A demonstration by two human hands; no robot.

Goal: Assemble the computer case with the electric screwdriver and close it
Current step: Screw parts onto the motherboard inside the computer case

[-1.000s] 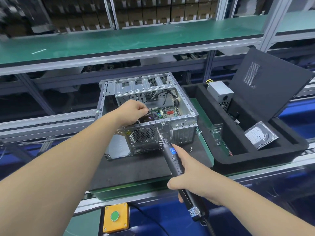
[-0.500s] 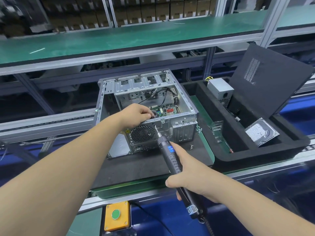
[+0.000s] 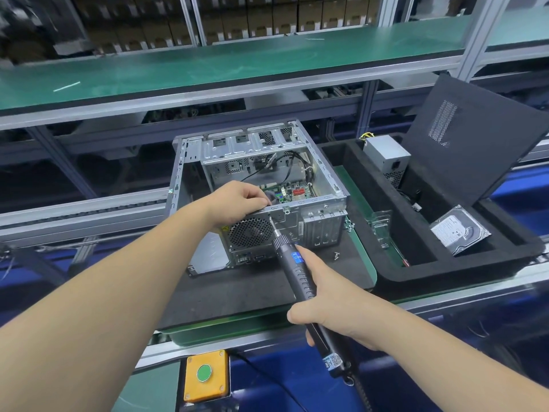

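Right-hand grip round ribbed screwdriver

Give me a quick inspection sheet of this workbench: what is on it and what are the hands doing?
Surface: dark mat on a green-edged pallet.
Job's things: open computer case, no side panel on; black side panel leaning in the foam tray; electric screwdriver, bit at the case's rear top edge.
Clutter: loose screws; hard drive and power supply in the tray.
Grips: left hand curled over the case's rear edge; right hand holds the screwdriver.
Cables: black wires inside the case.
Surroundings: green shelf; yellow button box.
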